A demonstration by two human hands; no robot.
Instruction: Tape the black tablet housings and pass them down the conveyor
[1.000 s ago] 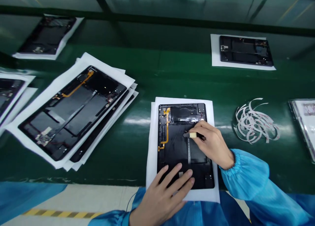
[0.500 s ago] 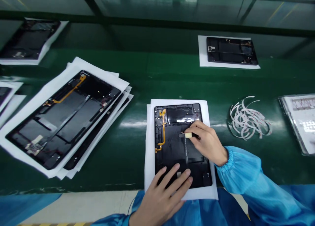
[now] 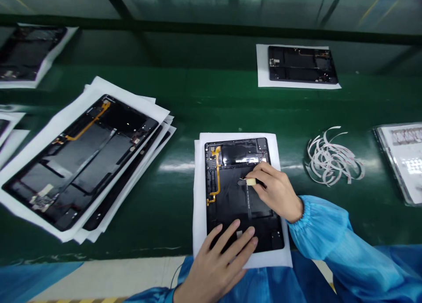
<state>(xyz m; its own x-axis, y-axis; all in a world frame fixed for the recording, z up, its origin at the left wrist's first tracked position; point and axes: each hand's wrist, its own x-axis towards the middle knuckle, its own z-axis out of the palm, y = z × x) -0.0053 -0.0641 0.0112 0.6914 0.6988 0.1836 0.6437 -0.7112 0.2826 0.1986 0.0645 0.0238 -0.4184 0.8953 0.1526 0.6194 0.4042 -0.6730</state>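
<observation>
- Tablet back panel (image 3: 227, 206), black, lies under both hands on a white paper sheet (image 3: 198, 197), an orange flex cable (image 3: 216, 175) up beyond the left hand.
- Right hand (image 3: 275, 191) pinches a cream-tipped tool (image 3: 251, 181) over the panel's middle, working there.
- Left hand (image 3: 224, 261) lies spread, steadying the panel's near end.
- Fingers hide the tool's grip; whether its dark tip touches the panel is hard to make out.
- White tape strips (image 3: 332, 160) lie in a loose heap beyond the right hand.

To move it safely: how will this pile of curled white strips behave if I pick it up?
The pile of curled white strips will probably feel very light and floppy, though slightly springy, since each strip is thin and holds its curl. Their loops cross, so they may snag and lift together, or partly spill.
</observation>
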